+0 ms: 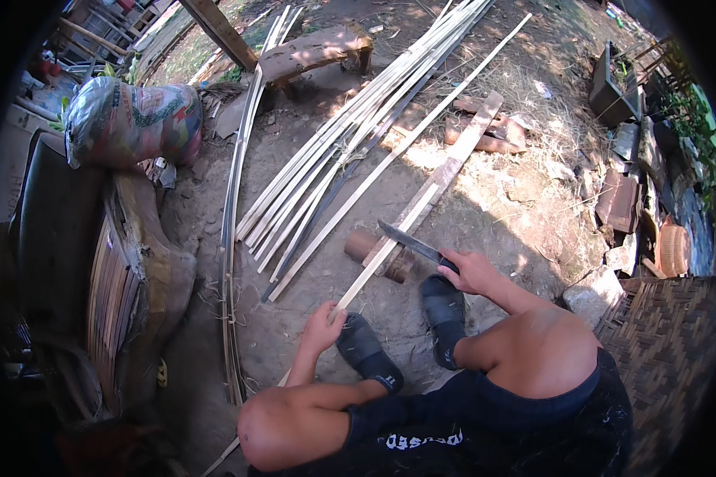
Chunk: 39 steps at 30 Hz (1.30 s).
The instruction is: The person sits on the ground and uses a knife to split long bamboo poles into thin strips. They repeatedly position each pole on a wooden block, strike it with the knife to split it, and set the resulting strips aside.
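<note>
My left hand [324, 327] is closed around a pale bamboo strip [374, 265], whose tail runs back beneath my left leg. The strip's far part lies along a long wooden board [455, 161], which slopes away from me over a short brown log [366, 246]. In my right hand [471, 273] is the dark handle of a knife [415, 243]. Its long blade points left and crosses over the strip; whether it touches the strip I cannot tell. Left of the board lies another single bamboo strip [402, 151].
A tied bundle of bamboo strips [350, 127] spreads ahead on the dirt ground. More long strips [232, 238] lie to its left. Around stand a stuffed plastic sack [131, 121], a low wooden bench [317, 54], a woven mat [664, 350] and a stone [593, 295]. My sandalled feet flank the board's near end.
</note>
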Tool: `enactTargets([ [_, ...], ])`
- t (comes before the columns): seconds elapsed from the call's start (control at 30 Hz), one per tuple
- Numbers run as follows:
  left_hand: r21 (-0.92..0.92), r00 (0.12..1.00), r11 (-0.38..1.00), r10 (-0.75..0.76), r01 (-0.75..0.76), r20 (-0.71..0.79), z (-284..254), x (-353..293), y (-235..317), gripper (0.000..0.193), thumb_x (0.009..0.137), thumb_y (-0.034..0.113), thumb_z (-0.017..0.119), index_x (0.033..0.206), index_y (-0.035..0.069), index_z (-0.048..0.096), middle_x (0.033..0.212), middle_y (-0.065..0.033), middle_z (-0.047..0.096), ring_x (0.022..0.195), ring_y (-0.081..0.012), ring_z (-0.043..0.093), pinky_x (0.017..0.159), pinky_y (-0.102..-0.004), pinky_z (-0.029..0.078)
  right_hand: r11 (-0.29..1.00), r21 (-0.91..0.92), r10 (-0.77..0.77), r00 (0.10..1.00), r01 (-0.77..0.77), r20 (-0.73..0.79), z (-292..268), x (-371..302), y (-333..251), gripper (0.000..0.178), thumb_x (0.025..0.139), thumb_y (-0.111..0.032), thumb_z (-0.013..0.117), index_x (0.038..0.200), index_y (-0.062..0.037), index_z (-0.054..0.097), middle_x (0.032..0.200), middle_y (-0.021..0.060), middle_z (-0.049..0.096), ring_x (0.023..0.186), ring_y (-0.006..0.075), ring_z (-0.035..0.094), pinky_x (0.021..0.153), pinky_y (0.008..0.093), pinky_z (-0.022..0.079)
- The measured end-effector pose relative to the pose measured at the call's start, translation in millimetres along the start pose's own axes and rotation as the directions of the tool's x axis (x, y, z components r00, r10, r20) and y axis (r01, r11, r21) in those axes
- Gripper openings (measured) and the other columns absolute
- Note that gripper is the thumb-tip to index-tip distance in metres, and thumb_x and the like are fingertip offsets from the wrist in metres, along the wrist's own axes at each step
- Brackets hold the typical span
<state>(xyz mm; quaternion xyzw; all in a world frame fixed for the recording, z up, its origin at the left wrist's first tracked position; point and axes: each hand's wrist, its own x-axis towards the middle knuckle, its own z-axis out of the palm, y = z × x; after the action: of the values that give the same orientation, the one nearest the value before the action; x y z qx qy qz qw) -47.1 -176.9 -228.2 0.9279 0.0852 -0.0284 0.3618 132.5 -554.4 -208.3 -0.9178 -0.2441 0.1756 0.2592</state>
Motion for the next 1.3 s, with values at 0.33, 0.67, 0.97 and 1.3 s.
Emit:
enactTargets([
  [0.33,-0.258,0.758,0.801,-0.331,0.541,0.562,-14,25,11,0.051,0.104,0.045,0.043,0.089,0.001,0.065,0.057,-0.0049,0.054,0.051,-0.0161,0.054,0.05,-0.0327,0.044,0.977,0.06,0.214,0.95,-0.206,-0.226,-36,16,17,0.039,0.099,-0.037,0.053,0.123,-0.0073,0.06,0.083,0.0257,0.067,0.081,0.0458,0.066,0.073,0.0518,0.052],
  [0.67,-0.28,0.594,0.631,-0.363,0.723,0.718,-37,18,7,0.052,0.105,0.047,0.043,0.081,0.004,0.062,0.053,0.0027,0.044,0.041,-0.007,0.038,0.037,-0.0246,0.031,0.989,0.093,0.126,0.982,-0.114,-0.137,-4,7,25,0.043,0.095,-0.044,0.058,0.124,-0.0115,0.061,0.091,0.0233,0.069,0.084,0.0451,0.066,0.074,0.0525,0.054],
  [0.97,-0.258,0.609,0.661,-0.377,0.704,0.698,-42,23,17,0.054,0.104,0.048,0.044,0.078,0.004,0.061,0.052,0.0027,0.042,0.04,-0.0074,0.036,0.037,-0.0255,0.03,0.972,0.063,0.233,0.968,-0.228,-0.094,-21,10,23,0.043,0.095,-0.041,0.059,0.126,-0.0108,0.062,0.095,0.0251,0.069,0.087,0.0458,0.066,0.077,0.0508,0.053],
  [1.3,-0.24,0.62,0.681,-0.39,0.692,0.681,-41,20,14,0.055,0.104,0.048,0.044,0.076,0.003,0.061,0.051,0.0017,0.043,0.039,-0.0085,0.037,0.037,-0.027,0.031,0.998,-0.005,0.067,0.998,-0.067,-0.006,-25,8,12,0.042,0.096,-0.041,0.058,0.126,-0.0122,0.062,0.091,0.0238,0.07,0.085,0.0436,0.067,0.077,0.0511,0.053],
])
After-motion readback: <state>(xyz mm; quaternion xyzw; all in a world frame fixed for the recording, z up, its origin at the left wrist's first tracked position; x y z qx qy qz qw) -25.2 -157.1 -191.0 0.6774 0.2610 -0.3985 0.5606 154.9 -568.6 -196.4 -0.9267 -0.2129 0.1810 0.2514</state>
